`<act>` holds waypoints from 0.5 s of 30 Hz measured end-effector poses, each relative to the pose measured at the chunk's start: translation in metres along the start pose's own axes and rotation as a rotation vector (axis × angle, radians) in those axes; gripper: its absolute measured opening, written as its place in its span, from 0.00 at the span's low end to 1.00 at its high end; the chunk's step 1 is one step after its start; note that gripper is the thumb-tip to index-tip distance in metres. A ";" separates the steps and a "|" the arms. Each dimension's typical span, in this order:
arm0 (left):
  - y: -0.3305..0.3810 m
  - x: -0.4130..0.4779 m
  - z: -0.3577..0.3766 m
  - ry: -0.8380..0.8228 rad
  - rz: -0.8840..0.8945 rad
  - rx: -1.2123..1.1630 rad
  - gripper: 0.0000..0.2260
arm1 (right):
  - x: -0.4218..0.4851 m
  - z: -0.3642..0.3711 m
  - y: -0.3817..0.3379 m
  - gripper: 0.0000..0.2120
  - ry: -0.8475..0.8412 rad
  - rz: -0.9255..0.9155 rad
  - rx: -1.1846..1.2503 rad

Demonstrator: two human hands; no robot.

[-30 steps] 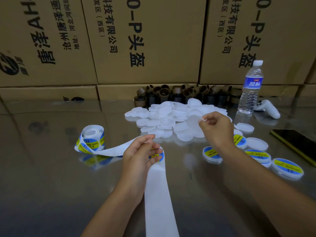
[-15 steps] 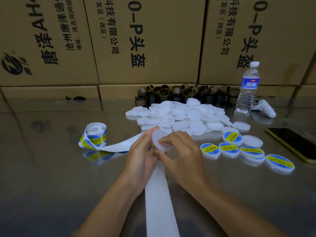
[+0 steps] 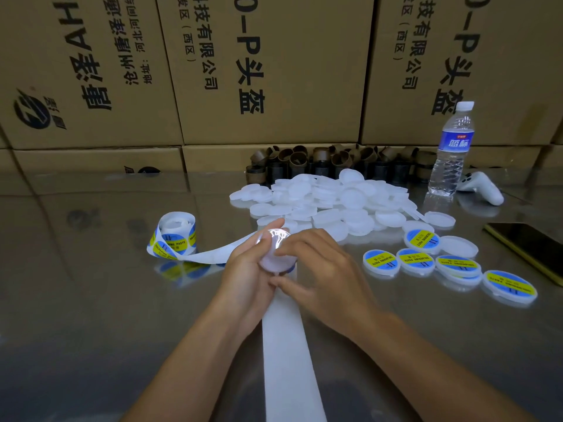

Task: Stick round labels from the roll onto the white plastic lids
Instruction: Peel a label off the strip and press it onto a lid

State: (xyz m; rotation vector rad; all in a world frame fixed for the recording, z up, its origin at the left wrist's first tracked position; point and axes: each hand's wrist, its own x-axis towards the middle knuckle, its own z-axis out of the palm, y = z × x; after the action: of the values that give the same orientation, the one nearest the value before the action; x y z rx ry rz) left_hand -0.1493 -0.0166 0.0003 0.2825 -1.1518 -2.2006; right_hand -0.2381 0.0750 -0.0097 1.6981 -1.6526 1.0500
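On the surface (image 3: 91,315) the roll (image 3: 176,236) stands at the left. Its strip (image 3: 286,360) runs right to the middle, then toward the near edge. There the left hand (image 3: 246,275) and right hand (image 3: 323,278) hold one lid (image 3: 272,258) above the strip. Behind them lies the lid pile (image 3: 335,202), then cores (image 3: 320,166) against the boxes (image 3: 268,71). Labelled lids (image 3: 416,261) lie in a row to the right, with the phone (image 3: 530,248) beyond them and the bottle (image 3: 451,153) and controller (image 3: 481,188) behind.

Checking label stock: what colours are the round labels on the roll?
Roll labels: blue, yellow band; head view.
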 end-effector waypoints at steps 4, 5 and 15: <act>0.004 0.004 -0.002 0.080 0.073 -0.082 0.11 | -0.001 0.001 0.005 0.12 0.055 0.360 0.142; 0.004 0.004 -0.002 0.094 0.080 -0.087 0.11 | -0.001 0.002 0.007 0.13 0.034 0.475 0.172; 0.003 0.005 -0.006 0.127 0.103 -0.141 0.09 | 0.001 0.011 0.016 0.20 -0.324 0.808 0.338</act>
State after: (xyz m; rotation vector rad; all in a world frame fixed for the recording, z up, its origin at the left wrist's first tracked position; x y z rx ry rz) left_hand -0.1489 -0.0247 -0.0002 0.2911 -0.9179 -2.1285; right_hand -0.2525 0.0642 -0.0172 1.4504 -2.6090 1.5379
